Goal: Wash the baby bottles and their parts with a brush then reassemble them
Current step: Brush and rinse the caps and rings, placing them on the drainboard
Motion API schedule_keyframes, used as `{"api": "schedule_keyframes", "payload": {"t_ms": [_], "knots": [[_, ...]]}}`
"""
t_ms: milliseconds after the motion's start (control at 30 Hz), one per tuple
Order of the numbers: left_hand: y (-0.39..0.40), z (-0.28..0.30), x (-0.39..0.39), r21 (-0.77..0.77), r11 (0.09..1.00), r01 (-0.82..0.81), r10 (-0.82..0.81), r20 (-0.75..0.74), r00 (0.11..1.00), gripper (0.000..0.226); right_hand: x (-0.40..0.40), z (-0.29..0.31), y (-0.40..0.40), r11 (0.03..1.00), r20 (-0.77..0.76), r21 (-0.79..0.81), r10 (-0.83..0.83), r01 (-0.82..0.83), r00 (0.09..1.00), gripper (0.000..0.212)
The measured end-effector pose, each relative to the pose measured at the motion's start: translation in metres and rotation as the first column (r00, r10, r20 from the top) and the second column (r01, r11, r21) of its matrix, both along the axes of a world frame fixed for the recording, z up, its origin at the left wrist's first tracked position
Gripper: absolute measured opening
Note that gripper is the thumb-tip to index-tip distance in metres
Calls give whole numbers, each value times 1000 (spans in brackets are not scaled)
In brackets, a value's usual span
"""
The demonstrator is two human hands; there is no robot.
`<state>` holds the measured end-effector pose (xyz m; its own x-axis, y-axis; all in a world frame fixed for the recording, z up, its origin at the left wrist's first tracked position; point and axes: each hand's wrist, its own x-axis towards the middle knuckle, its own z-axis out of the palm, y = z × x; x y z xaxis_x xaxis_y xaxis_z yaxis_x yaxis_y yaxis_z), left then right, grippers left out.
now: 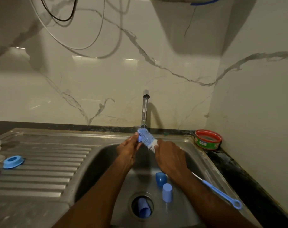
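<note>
Bottle brush (147, 139) is up under the running tap (145, 109), above the sink (97, 162) basin. Right hand (170, 159) is curled round the white neck just below the blue bristles; the long blue handle trails back past the wrist to a ring end. Left hand (129, 148) pinches a small blue part (140, 137) against the bristle tip, thumb and fingertips closed on it; what the part is, too small to tell.

Risks, as a judgement: part is small and wet, so it could slip from the pinch and drop into the basin. Open drain (142, 206) already has a blue cap (144, 208) lying in it, so anything dropped may lodge there too. Stream hitting stiff bristles could spray out.

Materials: brush has stubby blue bristles on a white core, thin plastic handle. Two more blue caps (163, 186) stand in the basin, smooth, rounded, cup-shaped. Blue screw ring (13, 161) sits on the ribbed steel drainboard, left. Red-and-green round tub (207, 139) on the dark table, right.
</note>
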<state>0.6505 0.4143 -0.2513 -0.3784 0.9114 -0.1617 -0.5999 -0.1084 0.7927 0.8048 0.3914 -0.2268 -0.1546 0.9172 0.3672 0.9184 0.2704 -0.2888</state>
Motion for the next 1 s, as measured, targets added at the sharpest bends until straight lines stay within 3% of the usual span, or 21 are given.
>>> {"api": "schedule_keyframes", "payload": {"t_ms": [200, 267, 400, 467, 633, 800, 900, 1000], "knots": [[-1, -6, 19, 64, 961, 270, -270, -21, 963, 34, -8, 21, 19, 994, -74, -59, -101, 97, 992, 29], [-1, -4, 21, 61, 980, 188, -185, -53, 981, 28, -7, 23, 18, 984, -65, -138, -121, 111, 991, 38], [5, -2, 11, 14, 997, -70, 71, -5, 997, 23, -12, 0, 0, 1000, -23, -14, -24, 23, 999, 34], [5, -1, 12, 2, 999, -46, 46, 6, 999, 24, -17, -3, 0, 1000, -32, 7, -20, 20, 999, 32], [-2, 5, 31, 68, 976, 206, -208, 33, 977, 26, -4, 17, 13, 992, -36, -52, -120, 119, 992, 40], [4, 2, 22, 53, 999, -9, 8, 29, 1000, 21, -2, 3, 5, 999, -78, 5, -52, 53, 996, 32], [7, -1, 9, -24, 996, -84, 83, -29, 996, 23, -17, -8, -1, 999, -9, 38, -18, 18, 1000, 35], [-2, 7, 14, 47, 988, 150, -154, 93, 984, 26, -15, 1, 9, 996, -72, 46, -79, 83, 994, 36]]}}
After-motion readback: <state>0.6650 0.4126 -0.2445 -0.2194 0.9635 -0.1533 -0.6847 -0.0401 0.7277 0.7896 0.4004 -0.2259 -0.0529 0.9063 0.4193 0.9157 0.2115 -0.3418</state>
